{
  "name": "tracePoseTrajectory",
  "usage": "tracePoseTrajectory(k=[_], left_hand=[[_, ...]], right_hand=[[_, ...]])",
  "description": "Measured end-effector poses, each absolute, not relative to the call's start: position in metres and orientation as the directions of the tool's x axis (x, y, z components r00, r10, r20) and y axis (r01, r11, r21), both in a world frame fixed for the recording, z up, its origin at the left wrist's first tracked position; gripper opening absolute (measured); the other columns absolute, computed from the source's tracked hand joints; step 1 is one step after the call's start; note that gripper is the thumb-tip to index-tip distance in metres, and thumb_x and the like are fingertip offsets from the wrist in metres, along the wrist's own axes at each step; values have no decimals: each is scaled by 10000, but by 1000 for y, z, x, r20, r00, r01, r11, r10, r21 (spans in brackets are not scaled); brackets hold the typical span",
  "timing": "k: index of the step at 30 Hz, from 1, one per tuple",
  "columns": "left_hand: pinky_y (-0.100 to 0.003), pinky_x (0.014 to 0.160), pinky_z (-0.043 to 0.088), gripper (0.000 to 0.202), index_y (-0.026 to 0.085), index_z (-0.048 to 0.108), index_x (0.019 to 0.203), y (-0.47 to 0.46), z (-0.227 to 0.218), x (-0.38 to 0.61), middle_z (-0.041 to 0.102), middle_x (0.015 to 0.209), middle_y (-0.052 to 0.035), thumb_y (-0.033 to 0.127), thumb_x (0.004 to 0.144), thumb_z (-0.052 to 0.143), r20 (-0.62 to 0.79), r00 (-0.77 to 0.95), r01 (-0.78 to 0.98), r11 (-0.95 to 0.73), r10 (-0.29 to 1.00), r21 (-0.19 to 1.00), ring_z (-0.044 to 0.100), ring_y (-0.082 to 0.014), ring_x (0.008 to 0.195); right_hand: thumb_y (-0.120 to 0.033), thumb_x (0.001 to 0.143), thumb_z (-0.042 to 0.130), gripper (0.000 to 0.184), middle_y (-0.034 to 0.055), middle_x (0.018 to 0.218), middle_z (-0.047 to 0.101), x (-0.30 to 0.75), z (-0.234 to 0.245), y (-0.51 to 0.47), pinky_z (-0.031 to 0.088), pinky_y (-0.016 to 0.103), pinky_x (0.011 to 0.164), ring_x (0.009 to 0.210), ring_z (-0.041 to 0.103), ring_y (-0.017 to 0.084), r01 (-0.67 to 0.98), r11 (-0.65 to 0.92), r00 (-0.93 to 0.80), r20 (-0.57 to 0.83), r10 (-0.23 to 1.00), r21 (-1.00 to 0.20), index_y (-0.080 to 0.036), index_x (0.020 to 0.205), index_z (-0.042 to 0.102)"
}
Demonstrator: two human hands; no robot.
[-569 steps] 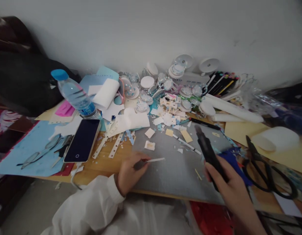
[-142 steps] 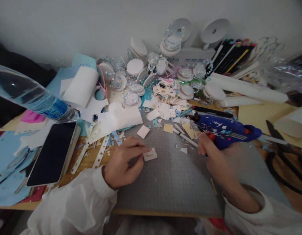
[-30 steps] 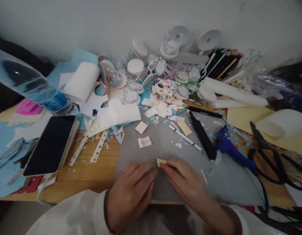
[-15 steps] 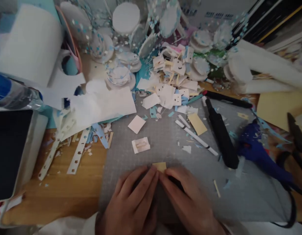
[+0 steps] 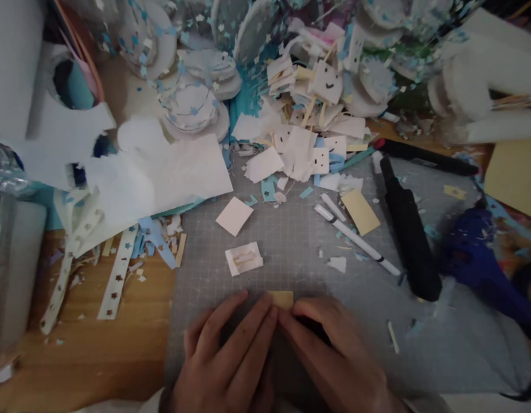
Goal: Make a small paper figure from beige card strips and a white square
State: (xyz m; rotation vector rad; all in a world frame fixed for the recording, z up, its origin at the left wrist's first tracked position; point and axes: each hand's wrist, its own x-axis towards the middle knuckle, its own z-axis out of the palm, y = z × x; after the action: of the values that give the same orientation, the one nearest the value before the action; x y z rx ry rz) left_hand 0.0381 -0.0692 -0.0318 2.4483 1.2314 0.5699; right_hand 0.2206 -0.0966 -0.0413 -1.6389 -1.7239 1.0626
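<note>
A small piece of yellow paper (image 5: 281,299) lies between my two hands at the lower middle of the grey cutting mat (image 5: 282,241). My left hand (image 5: 229,350) presses its fingertips on the paper's left and near side. From the right, my right hand (image 5: 334,350) pinches the paper's near right corner with thumb and forefinger. Fingers cover the paper's near part. Just beyond the left hand sits a white paper piece (image 5: 253,250) with a tan strip shape on it. A pale pink paper square (image 5: 234,215) rests farther back, apart from both hands.
Right of centre lie a white pen (image 5: 358,240), a yellow paper rectangle (image 5: 360,211), a black tool (image 5: 409,235) and a blue glue gun (image 5: 476,258). Paper scraps and small face cutouts (image 5: 328,83) pile up behind. Punched strips (image 5: 117,275) spread across the wood at left.
The view has tilted down and moved closer, so the surroundings shift outward. Both hands stay at the yellow paper, which now lies a little flatter and squarer; the left forefinger looks more stretched.
</note>
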Motion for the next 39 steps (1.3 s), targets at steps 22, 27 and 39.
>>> tracePoseTrajectory(k=[22,27,39], left_hand=[[-384,951,321,292,127,601,1139,-77,-29,33,649,1196,-88,120,862,510,326,532,570,-615,782,545,516,-237,1116],[-372,924,366,321,108,576,1161,-79,-32,27,641,1151,-107,81,852,493,379,558,540,-670,738,510,519,-230,1070],[-395,891,355,306,142,601,1169,-81,-37,34,658,1209,-79,199,898,470,395,654,565,-764,645,312,597,-230,1086]], right_hand=[[-140,861,560,122,42,864,626,252,-25,-91,490,297,725,819,598,160,800,125,203,460,864,-587,-194,902,661],[-180,846,577,127,75,890,641,284,-12,-108,486,395,795,849,603,219,915,9,278,646,711,-403,-187,936,666],[-287,863,435,250,118,937,605,330,-11,-139,470,451,857,908,584,270,936,-192,333,566,754,-296,-161,961,627]])
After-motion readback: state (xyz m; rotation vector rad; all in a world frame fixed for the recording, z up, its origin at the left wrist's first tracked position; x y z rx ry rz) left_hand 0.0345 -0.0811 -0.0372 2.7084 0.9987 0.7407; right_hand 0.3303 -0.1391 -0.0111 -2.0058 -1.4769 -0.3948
